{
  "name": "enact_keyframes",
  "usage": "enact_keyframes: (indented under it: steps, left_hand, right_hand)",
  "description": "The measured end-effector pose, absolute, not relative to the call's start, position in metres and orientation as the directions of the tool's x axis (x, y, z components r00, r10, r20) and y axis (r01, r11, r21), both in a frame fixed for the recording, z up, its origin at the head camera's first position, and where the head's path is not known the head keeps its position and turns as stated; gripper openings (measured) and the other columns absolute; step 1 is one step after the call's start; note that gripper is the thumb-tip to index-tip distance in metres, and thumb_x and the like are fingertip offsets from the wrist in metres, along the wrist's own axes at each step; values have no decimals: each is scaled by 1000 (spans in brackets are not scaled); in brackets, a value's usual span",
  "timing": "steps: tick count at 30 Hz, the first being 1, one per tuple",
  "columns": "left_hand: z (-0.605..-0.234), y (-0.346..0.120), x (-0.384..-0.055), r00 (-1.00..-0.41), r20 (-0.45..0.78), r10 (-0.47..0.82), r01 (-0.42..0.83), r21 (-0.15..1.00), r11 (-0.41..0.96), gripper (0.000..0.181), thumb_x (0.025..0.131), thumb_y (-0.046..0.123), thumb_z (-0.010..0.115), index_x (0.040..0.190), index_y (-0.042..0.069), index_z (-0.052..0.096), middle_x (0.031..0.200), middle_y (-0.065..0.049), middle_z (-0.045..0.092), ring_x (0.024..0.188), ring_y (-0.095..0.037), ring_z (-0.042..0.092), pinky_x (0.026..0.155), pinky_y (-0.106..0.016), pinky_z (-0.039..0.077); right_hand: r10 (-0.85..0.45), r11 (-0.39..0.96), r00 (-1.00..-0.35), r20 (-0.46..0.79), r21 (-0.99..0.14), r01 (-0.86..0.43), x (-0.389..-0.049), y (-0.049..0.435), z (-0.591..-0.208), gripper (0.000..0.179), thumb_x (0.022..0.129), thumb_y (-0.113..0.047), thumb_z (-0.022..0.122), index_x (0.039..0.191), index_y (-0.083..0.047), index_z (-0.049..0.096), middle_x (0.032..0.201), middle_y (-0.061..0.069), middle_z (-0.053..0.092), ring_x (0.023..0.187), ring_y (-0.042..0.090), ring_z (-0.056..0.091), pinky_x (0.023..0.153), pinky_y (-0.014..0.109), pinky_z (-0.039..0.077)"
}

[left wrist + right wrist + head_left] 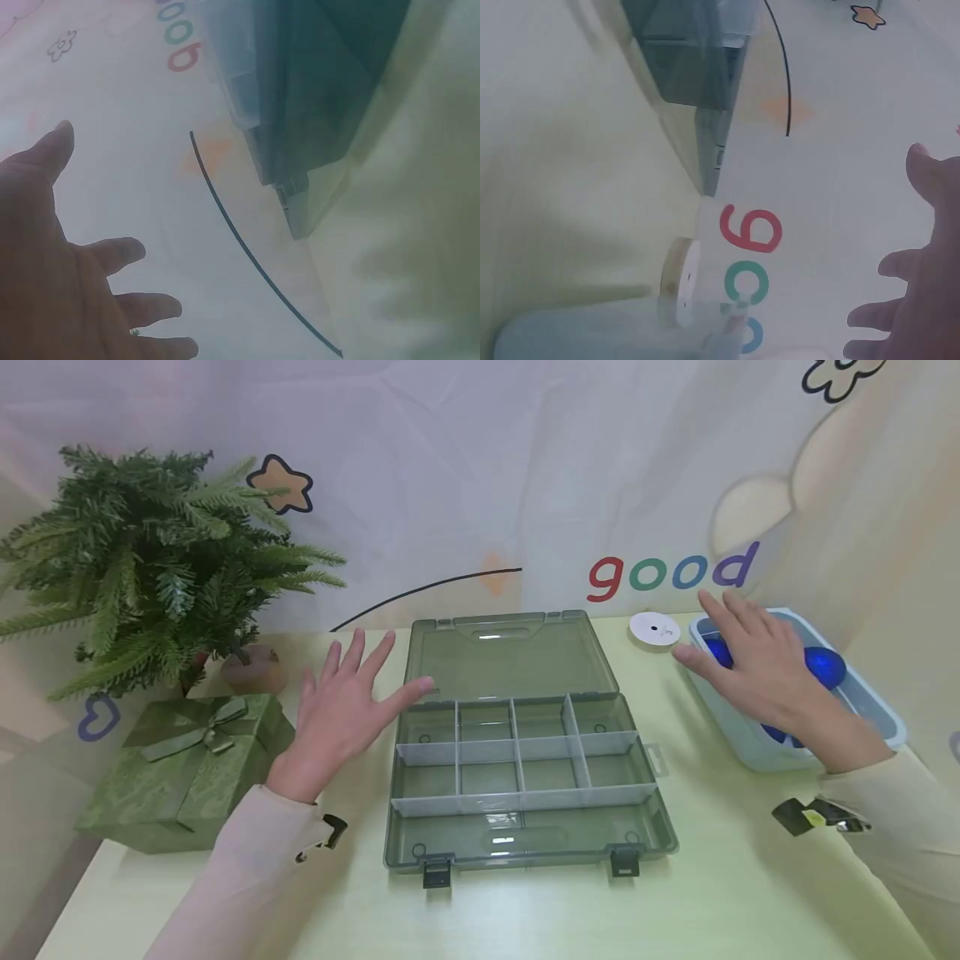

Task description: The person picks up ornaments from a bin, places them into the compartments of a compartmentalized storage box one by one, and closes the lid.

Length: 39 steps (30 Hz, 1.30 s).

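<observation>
- the person's left hand point(339, 718) is raised in the air, fingers and thumb spread wide and gripping nothing; from here it sits between the gift box point(161, 760) and the green case point(551, 839), thumb toward the case.
- the right hand point(767, 667) is raised as well, its fingers straight, its grasp free, in front of the blue bin point(738, 739) from above; the two hands are well apart.
- one translucent green case lies on the table point(517, 914), midway between the hands, its single lid point(517, 660) laid back toward the wall.
- i count nine compartments in it: four at the back, four in the middle, one long one along the front; two black latches point(625, 862) hang off the front edge.
- one light blue bin stands at the right with shiny blue balls point(827, 667) inside; the right hand and wrist cover part of them, so i cannot count them all.
- one white spool point(647, 633) lies near the bin, by the wall.
- at the left, one gift box with one bow point(213, 733), and one small evergreen tree point(142, 560) behind it.
</observation>
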State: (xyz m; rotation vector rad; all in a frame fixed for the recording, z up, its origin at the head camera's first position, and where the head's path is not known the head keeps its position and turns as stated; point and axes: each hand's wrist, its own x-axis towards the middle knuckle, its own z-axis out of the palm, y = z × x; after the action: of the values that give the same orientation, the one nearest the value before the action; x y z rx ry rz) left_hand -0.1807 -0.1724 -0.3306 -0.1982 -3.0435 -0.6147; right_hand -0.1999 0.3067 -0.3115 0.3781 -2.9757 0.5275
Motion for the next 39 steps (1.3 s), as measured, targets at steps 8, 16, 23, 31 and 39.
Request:
enact_keyframes:
  steps: [8,16,23,31,39]
  left_hand:
    - [-328,-178,-182,-992,44,114,121,504,856,98,95,87,41,171,28,20,177,-11,6,161,-45,5,122,-76,8]
    - [-330,-184,-185,-995,32,94,94,622,777,93,98,81,48,171,29,23,175,-10,20,159,-39,20,122,-68,25]
    - [-334,-189,-185,-996,4,85,56,780,624,83,100,69,60,169,32,31,173,-1,29,157,-36,27,120,-64,32]
    - [-344,-193,-185,-999,-3,45,15,924,383,66,102,46,72,161,25,49,163,-9,46,148,-31,46,121,-54,37]
    - [-356,-195,-189,-1000,-12,14,-8,967,256,54,103,32,74,151,13,61,146,-13,63,134,-25,58,112,-44,48]
  right_hand:
    - [-243,836,-958,155,-468,-288,-198,326,-295,81,111,-49,47,171,-7,11,173,31,8,157,54,4,123,73,-1]
    - [-169,794,-965,199,-553,-253,-189,346,-282,72,111,-38,55,172,-23,20,175,21,15,155,57,14,116,83,9]
    - [-72,784,-975,210,-593,-186,-186,356,-276,71,110,-38,57,172,-29,21,174,20,20,151,57,27,106,83,31]
    - [44,765,-975,217,-635,-107,-185,375,-275,64,111,-44,54,169,-36,29,172,6,33,157,30,31,124,53,30]
    - [136,717,-974,181,-696,-29,-185,390,-279,65,110,-50,54,168,-41,28,172,-4,31,160,27,22,121,74,13]
